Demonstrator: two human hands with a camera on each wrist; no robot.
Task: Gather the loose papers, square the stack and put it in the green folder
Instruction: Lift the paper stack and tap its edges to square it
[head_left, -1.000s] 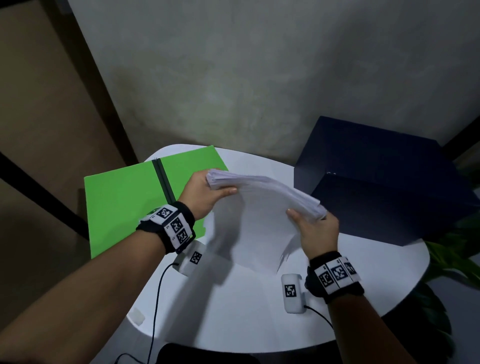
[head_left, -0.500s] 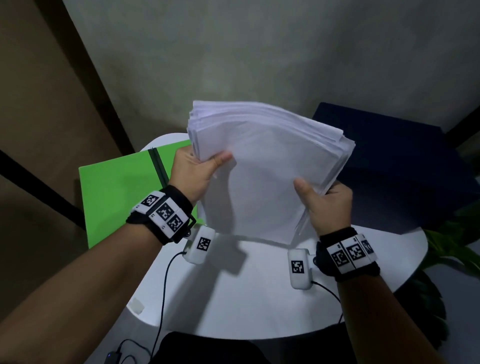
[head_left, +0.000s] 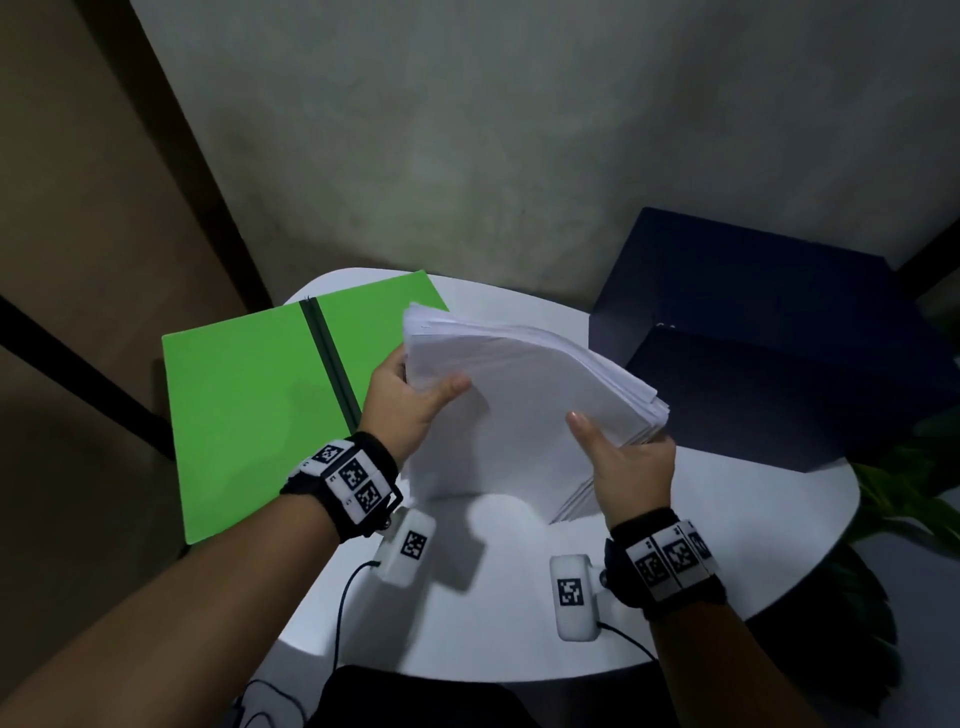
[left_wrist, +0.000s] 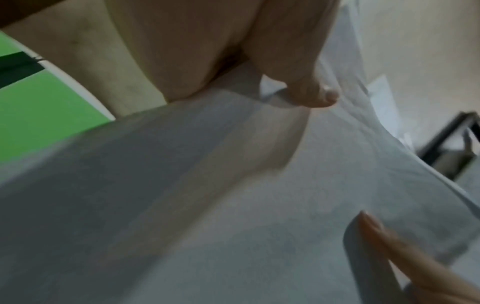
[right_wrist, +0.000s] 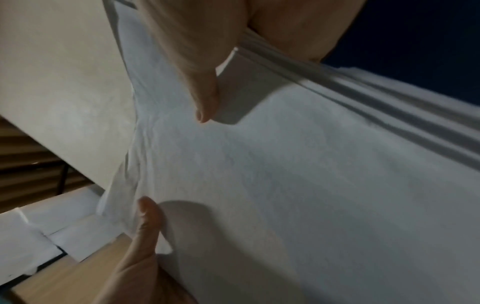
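Note:
A thick stack of white papers (head_left: 519, 410) stands tilted on the white table (head_left: 509, 613), its lower edge down on the tabletop, its top edges uneven. My left hand (head_left: 410, 400) grips the stack's upper left side, thumb across the front sheet. My right hand (head_left: 623, 462) grips the right side, thumb on the front. The wrist views show the same stack of papers (left_wrist: 233, 195) (right_wrist: 311, 174) filling the frame, with both thumbs pressed on it. The green folder (head_left: 249, 405) lies open and flat on the table's left, dark spine in its middle, partly overhanging the edge.
A large dark blue box (head_left: 779, 338) sits on the table at the right, close behind the stack. Green plant leaves (head_left: 914, 483) show beyond the right edge. A grey wall rises behind the table.
The stack was raised high and upright half a second ago; now it has come down onto the table, tilted. Both hands kept their grip on its sides.

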